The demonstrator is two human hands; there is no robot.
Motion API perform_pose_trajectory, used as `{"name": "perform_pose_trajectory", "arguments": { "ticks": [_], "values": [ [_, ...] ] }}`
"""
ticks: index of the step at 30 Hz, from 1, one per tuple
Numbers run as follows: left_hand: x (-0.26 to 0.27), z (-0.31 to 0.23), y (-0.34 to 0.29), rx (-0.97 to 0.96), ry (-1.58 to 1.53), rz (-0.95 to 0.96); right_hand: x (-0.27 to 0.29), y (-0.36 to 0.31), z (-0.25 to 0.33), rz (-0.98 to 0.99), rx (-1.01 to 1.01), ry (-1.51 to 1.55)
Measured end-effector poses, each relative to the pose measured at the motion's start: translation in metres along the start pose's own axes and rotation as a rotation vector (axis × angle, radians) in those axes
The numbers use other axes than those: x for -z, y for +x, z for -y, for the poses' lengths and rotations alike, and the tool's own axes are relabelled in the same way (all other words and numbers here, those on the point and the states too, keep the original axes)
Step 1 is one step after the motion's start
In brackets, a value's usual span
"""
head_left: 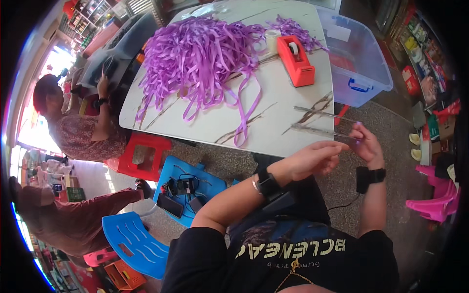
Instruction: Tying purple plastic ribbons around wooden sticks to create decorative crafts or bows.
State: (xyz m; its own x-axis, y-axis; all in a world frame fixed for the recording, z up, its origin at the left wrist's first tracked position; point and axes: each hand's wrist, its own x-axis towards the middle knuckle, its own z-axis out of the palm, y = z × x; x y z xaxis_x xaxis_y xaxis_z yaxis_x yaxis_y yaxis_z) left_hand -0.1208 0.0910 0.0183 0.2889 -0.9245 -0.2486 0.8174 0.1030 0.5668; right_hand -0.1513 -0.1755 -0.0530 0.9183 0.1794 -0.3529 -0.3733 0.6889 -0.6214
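Observation:
My left hand (320, 158) reaches across in front of the table's near right corner, its thumb and fingers pinched together. What the pinch holds is too small to make out. Close by on the right, my right hand (367, 146) has its fingers curled, with tiny purple spots at the fingertips. Two thin grey rods, a far one (325, 113) and a near one (317, 130), stick out over the table edge toward that hand. Whether the fingers grip them is unclear. A big heap of purple ribbon (195, 58) covers the middle of the marble-patterned table (278, 115).
A red tape dispenser (299, 66) and a tape roll (272, 40) stand beside a smaller purple ribbon pile (295, 31). A clear plastic bin (364, 63) is right of the table. Blue stool (188, 185) holds electronics and cables. Two people are at the left.

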Motion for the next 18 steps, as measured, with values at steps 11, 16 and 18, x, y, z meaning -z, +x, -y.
{"name": "perform_pose_trajectory", "arguments": {
  "ticks": [11,16,18],
  "values": [
    [-0.003,-0.012,0.01,-0.361,0.688,-0.026,-0.15,-0.034,0.011,-0.051,0.371,-0.471],
    [-0.002,-0.019,0.011,-0.36,0.632,-0.048,-0.17,-0.029,0.01,-0.005,0.295,-0.483],
    [0.004,-0.02,0.008,-0.406,0.646,-0.05,-0.174,-0.021,0.009,-0.018,0.303,-0.504]
  ]
}}
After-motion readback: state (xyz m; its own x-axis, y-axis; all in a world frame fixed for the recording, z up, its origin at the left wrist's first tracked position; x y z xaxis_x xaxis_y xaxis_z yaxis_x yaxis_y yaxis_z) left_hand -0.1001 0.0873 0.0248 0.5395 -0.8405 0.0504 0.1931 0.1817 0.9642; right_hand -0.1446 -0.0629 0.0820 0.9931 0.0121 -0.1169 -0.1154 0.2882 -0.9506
